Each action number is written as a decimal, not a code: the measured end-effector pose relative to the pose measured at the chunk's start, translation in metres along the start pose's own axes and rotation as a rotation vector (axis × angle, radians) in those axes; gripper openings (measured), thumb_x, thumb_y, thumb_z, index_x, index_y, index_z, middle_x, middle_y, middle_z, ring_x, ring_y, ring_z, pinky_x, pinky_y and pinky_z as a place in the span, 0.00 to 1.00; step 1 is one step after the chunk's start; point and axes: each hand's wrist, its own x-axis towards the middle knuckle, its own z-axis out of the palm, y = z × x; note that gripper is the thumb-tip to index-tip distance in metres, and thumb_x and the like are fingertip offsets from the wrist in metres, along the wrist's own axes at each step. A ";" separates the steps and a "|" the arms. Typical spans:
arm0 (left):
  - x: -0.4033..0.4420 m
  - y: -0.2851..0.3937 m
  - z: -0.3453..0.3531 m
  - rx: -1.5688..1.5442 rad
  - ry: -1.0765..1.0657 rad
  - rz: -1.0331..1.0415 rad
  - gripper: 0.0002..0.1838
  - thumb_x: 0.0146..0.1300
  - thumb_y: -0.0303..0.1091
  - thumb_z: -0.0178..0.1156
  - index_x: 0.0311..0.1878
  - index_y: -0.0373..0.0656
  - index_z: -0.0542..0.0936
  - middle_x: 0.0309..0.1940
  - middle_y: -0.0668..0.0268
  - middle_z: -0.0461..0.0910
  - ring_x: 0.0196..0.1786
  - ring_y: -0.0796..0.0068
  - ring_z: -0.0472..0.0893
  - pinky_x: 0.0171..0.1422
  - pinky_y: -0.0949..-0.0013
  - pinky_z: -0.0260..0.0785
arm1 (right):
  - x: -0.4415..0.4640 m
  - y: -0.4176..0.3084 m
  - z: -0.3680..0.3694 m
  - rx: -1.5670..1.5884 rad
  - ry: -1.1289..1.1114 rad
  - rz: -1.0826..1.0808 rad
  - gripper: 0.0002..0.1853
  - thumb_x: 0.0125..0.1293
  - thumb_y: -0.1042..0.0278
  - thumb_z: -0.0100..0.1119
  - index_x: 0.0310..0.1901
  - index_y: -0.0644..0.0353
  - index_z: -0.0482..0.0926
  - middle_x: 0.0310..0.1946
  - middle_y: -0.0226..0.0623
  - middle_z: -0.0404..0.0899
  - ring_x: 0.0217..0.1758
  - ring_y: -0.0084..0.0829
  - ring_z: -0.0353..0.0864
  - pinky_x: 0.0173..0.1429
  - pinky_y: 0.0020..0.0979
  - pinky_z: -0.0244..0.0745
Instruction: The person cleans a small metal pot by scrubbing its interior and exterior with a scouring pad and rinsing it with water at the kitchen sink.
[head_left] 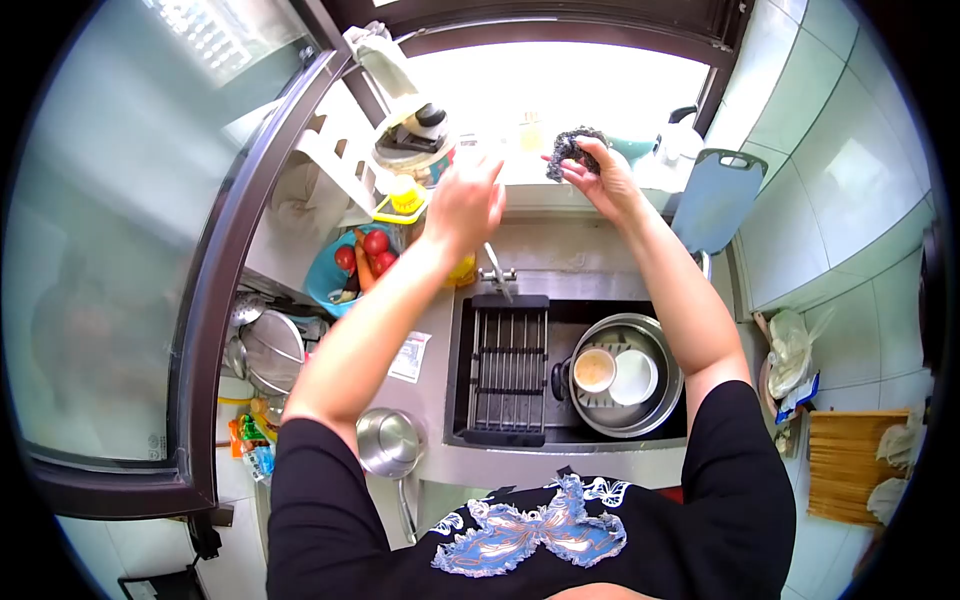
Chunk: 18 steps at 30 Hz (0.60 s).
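Note:
My right hand point(612, 182) is raised at the window sill, its fingers closed on a dark, shiny steel wool scrubber point(572, 152). To its left, my left hand point(468, 205) is also raised, beside a yellow-capped bottle point(405, 194). It looks loosely open, though its fingertips are washed out by window light. Below both hands is the black sink point(455, 400), with the faucet point(497, 272) behind it. A metal pot point(668, 350) in the sink holds a bowl with light brown contents point(594, 370) and a white bowl point(633, 378).
A drying rack point(508, 365) spans the sink's left side. A saucepan point(390, 442) stands left of the sink. Tomatoes and carrots lie in a blue bowl point(322, 275). A cutting board point(715, 203) leans at the right wall. An open window frame point(240, 210) juts in at the left.

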 end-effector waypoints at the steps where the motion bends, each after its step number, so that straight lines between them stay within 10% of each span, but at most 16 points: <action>1: 0.028 -0.013 0.011 0.062 -0.087 -0.031 0.18 0.60 0.27 0.59 0.55 0.37 0.76 0.45 0.52 0.81 0.48 0.50 0.81 0.55 0.55 0.75 | 0.013 -0.004 0.003 -0.030 0.060 -0.014 0.17 0.66 0.72 0.65 0.54 0.64 0.74 0.48 0.41 0.80 0.50 0.41 0.83 0.56 0.41 0.85; 11: 0.181 -0.089 0.111 0.443 -0.360 -0.279 0.25 0.65 0.30 0.54 0.67 0.42 0.71 0.60 0.51 0.76 0.61 0.52 0.76 0.68 0.56 0.67 | 0.141 -0.029 -0.009 -0.156 0.308 0.100 0.10 0.74 0.67 0.54 0.49 0.63 0.72 0.35 0.45 0.82 0.30 0.34 0.84 0.30 0.27 0.84; 18: 0.171 -0.112 0.141 0.426 -0.179 -0.161 0.26 0.67 0.30 0.53 0.69 0.45 0.70 0.64 0.52 0.74 0.64 0.52 0.74 0.70 0.55 0.65 | 0.181 -0.036 -0.009 -0.271 0.291 0.027 0.15 0.78 0.69 0.45 0.60 0.67 0.68 0.46 0.57 0.83 0.43 0.41 0.89 0.46 0.32 0.91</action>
